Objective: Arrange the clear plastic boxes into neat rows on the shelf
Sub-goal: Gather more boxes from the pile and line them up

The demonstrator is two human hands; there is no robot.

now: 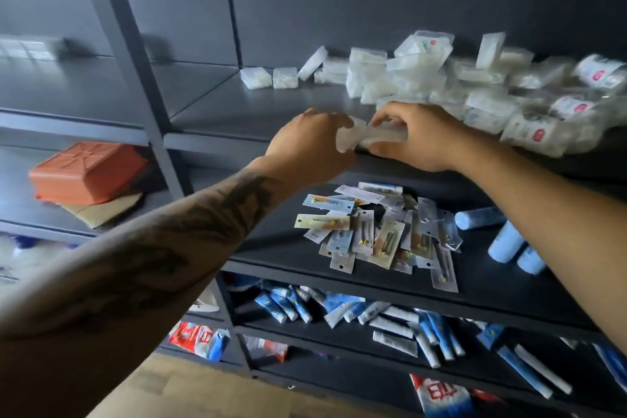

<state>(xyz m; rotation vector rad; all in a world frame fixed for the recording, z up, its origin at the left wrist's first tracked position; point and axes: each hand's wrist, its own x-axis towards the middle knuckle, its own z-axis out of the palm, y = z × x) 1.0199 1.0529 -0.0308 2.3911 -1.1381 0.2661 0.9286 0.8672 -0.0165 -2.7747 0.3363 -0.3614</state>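
Both hands are gripping one box (369, 139): left hand (305, 149) at its left end, right hand (417, 139) clamping its right. The leaning pile (441, 78) behind the right hand is risking a topple if nudged.

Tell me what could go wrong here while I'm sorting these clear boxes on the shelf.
The clear box, gripped by the left hand and right hand over the shelf edge, could drop onto the packets below. The heaped pile beside your right hand could topple if nudged.
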